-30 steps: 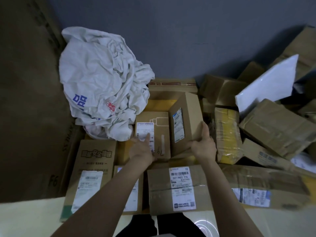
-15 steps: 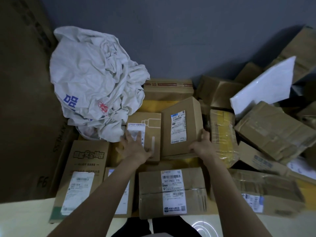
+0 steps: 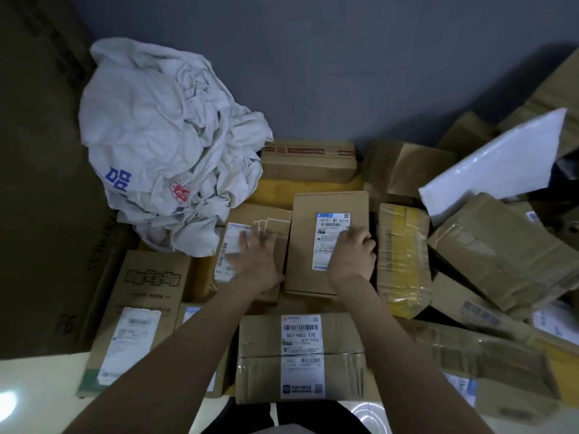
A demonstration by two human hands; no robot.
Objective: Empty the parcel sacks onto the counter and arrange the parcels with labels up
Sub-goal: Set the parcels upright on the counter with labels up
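A brown cardboard parcel [image 3: 308, 245] lies flat in the middle with its white label facing up. My right hand [image 3: 352, 256] rests on its right side, fingers bent over the label's edge. My left hand [image 3: 255, 252] lies with spread fingers on the smaller labelled box [image 3: 269, 220] to its left. A crumpled white parcel sack [image 3: 163, 148] with blue print sits at the back left. Other labelled parcels lie in front: a wide box [image 3: 260, 358] and a tall printed box [image 3: 138, 308].
A yellow-taped parcel [image 3: 401, 261] stands just right of my right hand. Several boxes and a white poly mailer [image 3: 498, 164] are piled at the right. A large dark carton [image 3: 40, 214] walls the left. A grey wall runs behind. The pale counter edge [image 3: 31, 396] shows in front.
The middle parcel was tilted on edge with its label sideways; it has been laid flat, label up. My right hand moved from its side onto its top. The left hand stayed on the neighbouring box.
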